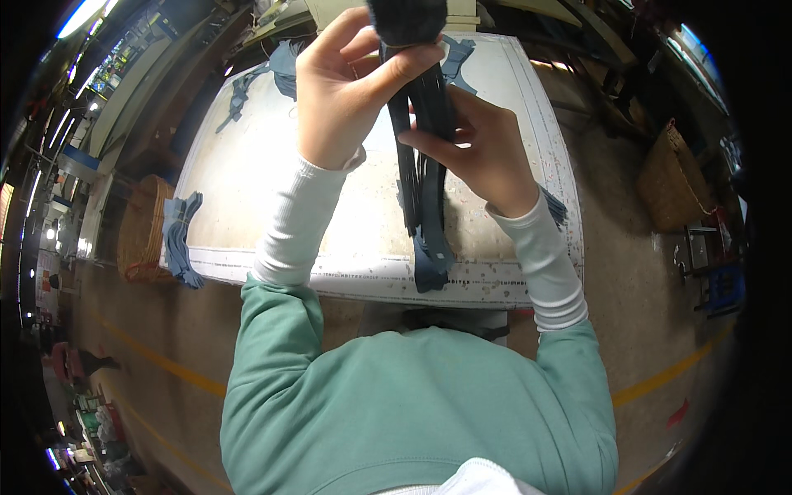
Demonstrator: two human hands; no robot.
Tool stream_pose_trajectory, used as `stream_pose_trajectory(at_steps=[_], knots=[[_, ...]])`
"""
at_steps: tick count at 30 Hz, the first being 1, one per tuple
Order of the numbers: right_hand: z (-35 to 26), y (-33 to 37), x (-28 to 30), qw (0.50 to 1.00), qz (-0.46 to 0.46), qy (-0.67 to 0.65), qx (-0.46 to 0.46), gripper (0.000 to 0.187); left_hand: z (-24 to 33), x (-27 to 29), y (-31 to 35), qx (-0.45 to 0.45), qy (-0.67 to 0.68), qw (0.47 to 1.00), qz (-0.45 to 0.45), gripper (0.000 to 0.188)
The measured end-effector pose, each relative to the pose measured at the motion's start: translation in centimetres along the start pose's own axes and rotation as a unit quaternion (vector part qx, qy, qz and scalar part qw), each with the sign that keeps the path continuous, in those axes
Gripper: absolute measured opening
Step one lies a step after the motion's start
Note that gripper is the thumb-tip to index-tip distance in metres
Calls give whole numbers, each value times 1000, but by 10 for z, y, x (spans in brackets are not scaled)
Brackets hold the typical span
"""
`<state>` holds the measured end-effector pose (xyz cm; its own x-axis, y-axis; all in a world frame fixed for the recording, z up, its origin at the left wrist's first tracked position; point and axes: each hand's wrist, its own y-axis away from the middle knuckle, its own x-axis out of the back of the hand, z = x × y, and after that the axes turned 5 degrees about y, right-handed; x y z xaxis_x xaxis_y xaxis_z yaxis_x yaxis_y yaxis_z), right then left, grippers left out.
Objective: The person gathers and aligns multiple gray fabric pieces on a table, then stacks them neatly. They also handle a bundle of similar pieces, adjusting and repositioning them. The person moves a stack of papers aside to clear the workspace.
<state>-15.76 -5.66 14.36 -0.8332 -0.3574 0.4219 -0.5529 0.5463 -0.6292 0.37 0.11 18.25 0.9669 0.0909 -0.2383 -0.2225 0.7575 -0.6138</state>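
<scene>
A bundle of dark, long knit pieces, looking like socks (433, 111), is held up over the table in front of me. My left hand (342, 95) is closed round its upper part, thumb across the front just below the thick dark top end. Lower down and to the right, my right hand (487, 148) grips the same bundle, with its thumb on the near side. The lower ends hang close over the table's near edge, where a blue-grey sock bundle (431, 264) shows below them; I cannot tell whether they are joined.
The white-topped table (223, 198) has blue-grey bundles at its far left (282, 70), far right (459, 62) and right edge (554, 206). Another bundle (179, 235) drapes by a wicker basket (144, 231) on the left. A second wicker basket (672, 181) stands right.
</scene>
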Motion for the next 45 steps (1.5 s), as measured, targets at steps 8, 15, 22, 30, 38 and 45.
stream_pose_trajectory(at_steps=[8,15,22,30,38,45], knots=[[-7,6,10,998,-33,-36,-51,54,-3,2,-1,-64,18,995,-74,38],[-8,3,14,951,-65,-292,-73,33,0,-5,-1,-62,11,997,-45,56],[-21,8,22,923,-91,-334,-170,32,-22,-10,-7,-127,-82,988,17,47],[-10,9,-16,963,5,-237,-130,38,-23,-11,3,-48,-86,993,71,50],[-18,13,1,879,-78,-426,-200,36,5,-18,-4,-3,-58,998,12,68],[-17,14,-17,977,62,-179,-100,51,5,-13,-2,50,111,992,14,61]])
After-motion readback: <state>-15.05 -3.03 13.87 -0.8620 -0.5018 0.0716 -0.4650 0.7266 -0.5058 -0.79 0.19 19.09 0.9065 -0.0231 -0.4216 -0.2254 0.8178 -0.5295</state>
